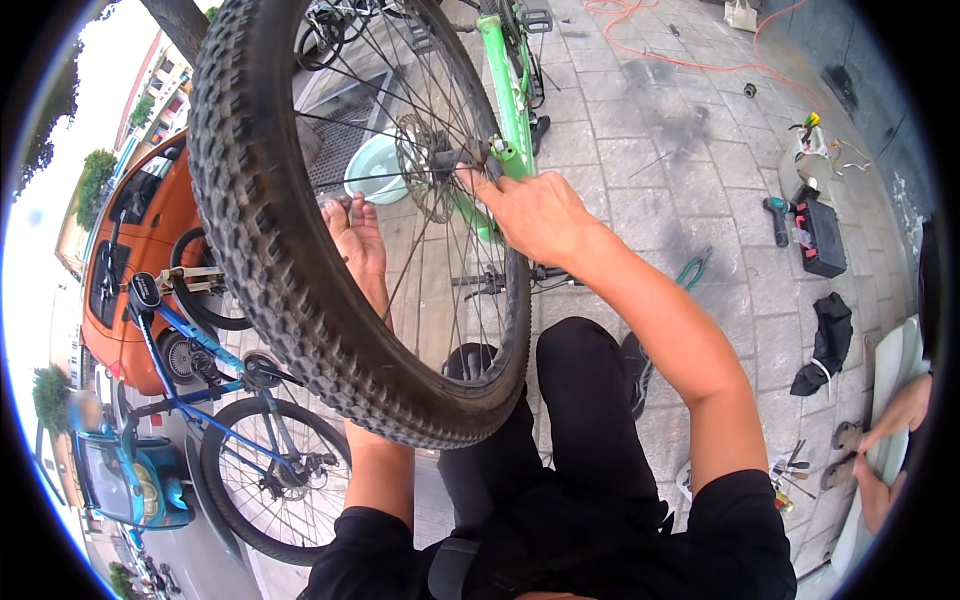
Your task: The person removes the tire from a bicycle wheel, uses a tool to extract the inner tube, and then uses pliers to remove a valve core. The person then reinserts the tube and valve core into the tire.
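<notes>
One knobby rubber-tyred bicycle wheel (255,220), cut off above, tilts before the person. The curled left hand (360,238) shows through it, forearm (380,475) partly hidden; the right hand (543,218) bends narrowly at the cylindrical hub (447,161); whether either grips anything, I cannot tell.

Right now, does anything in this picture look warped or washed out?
In the head view, yes: a black border rounds off the scene, and the base of the wall curves near the rim; in the same head view, the sky at left glares white, while the near tire shows clear tread.
</notes>
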Motion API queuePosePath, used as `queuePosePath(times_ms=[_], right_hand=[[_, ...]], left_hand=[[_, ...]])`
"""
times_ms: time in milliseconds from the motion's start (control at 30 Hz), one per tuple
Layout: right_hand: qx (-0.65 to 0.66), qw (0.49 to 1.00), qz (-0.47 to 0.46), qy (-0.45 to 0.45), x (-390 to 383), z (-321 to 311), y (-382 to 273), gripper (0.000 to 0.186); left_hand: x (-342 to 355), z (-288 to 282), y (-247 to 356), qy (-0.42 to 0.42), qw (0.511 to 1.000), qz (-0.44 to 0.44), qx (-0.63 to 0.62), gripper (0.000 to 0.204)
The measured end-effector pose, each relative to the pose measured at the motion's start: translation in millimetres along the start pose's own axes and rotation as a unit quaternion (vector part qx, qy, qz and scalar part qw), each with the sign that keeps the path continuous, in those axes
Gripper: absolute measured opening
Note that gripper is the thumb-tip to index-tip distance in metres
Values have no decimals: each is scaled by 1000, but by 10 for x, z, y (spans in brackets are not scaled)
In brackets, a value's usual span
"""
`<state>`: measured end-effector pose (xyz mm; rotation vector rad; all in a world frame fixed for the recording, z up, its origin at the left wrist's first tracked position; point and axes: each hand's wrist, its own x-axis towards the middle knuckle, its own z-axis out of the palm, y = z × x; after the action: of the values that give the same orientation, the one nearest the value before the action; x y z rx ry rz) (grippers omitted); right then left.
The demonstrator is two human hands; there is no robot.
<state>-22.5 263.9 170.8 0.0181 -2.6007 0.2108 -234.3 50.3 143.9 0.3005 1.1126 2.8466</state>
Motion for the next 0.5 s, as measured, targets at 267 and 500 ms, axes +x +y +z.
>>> queuePosePath(times_ms=[267,500], right_hand=[[49,999,11,-17,-15,172,-6,69],[149,988,27,-8,26,67,-41,59]], left_hand=[[17,-26,0,-44,999,-3,-12,9],[-81,25,48,0,999,37,11,8]])
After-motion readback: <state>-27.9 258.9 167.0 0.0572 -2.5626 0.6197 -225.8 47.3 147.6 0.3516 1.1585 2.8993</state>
